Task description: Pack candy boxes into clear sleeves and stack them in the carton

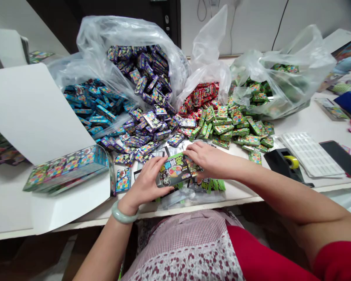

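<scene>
A black-and-green printed packet (173, 171) is held between my two hands near the table's front edge. My left hand (148, 180) has its thumb along the packet's lower edge and its fingers at the left end. The fingers of my right hand (203, 158) close over the packet's right end, beside a small colourful printed part (193, 168). More green-and-black packets (204, 185) and clear plastic wrapping (179, 198) lie under and around it. A single blue small box (123, 179) lies left of my left hand. Whether the packet has contents cannot be seen.
Plastic bags spill small boxes across the back: blue (96, 105), purple (152, 74), red (203, 93) and green (236, 125). An open white carton (70, 207) with packed boxes stands left. Right are a tape dispenser (283, 162), sticker sheets (312, 154) and a phone (341, 158).
</scene>
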Action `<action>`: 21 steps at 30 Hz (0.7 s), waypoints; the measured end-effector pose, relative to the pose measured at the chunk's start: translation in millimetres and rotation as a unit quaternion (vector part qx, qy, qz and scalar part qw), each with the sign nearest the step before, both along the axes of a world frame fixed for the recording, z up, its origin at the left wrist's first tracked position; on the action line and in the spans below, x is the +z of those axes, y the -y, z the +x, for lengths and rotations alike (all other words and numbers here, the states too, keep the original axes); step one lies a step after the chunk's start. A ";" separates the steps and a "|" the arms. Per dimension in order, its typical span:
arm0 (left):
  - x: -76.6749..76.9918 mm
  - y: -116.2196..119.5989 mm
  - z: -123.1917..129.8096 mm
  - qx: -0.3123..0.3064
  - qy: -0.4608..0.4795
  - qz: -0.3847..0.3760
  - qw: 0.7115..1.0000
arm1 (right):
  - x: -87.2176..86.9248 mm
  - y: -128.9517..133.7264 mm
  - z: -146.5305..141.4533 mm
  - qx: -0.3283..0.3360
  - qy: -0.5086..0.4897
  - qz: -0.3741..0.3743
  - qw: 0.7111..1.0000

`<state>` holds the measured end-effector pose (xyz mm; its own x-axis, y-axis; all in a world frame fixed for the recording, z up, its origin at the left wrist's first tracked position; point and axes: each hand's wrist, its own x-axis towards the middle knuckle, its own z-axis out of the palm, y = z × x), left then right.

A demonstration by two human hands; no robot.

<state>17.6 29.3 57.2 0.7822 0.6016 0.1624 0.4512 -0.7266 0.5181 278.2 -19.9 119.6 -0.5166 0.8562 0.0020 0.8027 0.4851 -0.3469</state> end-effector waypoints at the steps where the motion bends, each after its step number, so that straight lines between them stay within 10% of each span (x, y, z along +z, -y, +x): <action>1: -1.6 -0.1 0.5 0.002 0.002 0.001 1.000 | -2.9 -1.1 -3.1 -0.007 -0.006 -0.003 1.000; 7: -7.9 0.3 -8.1 0.066 0.019 0.024 0.997 | -19.1 3.7 -18.8 -0.077 -0.193 0.014 0.978; 12: -11.1 1.4 -14.6 0.072 0.007 0.031 0.997 | -25.2 -3.5 -30.6 -0.116 -0.287 -0.120 0.943; 21: -18.1 -6.7 -43.6 0.137 0.022 0.063 0.988 | -31.5 -160.7 63.7 -0.312 0.052 0.030 0.948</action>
<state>-26.0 36.0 39.1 0.5833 0.7628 0.2791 0.6195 -0.6401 0.4544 341.9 140.8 88.1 0.0899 0.9952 0.0375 0.9683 -0.0786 -0.2372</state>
